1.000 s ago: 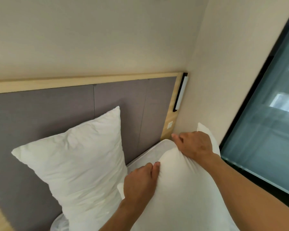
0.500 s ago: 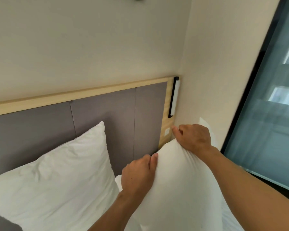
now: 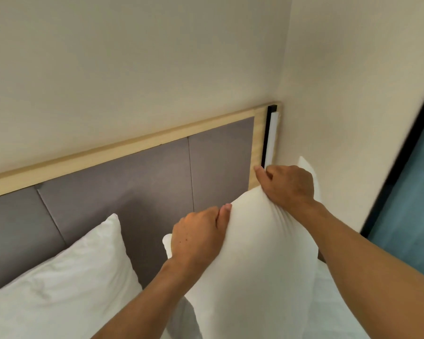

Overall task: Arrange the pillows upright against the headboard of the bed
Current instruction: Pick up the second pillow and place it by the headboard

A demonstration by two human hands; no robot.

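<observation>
I hold a white pillow (image 3: 252, 260) upright by its top edge, in front of the right end of the grey padded headboard (image 3: 157, 182) with its light wood frame. My left hand (image 3: 196, 234) grips the pillow's upper left part, and my right hand (image 3: 288, 185) pinches its upper right corner near the wood frame. A second white pillow (image 3: 66, 289) leans against the headboard at the lower left, its corner pointing up. The bases of both pillows are out of view.
A black-and-white strip lamp (image 3: 271, 138) is fixed to the headboard's right end, next to the side wall (image 3: 353, 106). A dark-framed window (image 3: 414, 204) is at the far right. White bedding (image 3: 333, 302) shows at the lower right.
Both hands have lifted the held pillow higher and closer to the headboard's right end. The view has shifted right, so the leaning pillow now sits lower and further left.
</observation>
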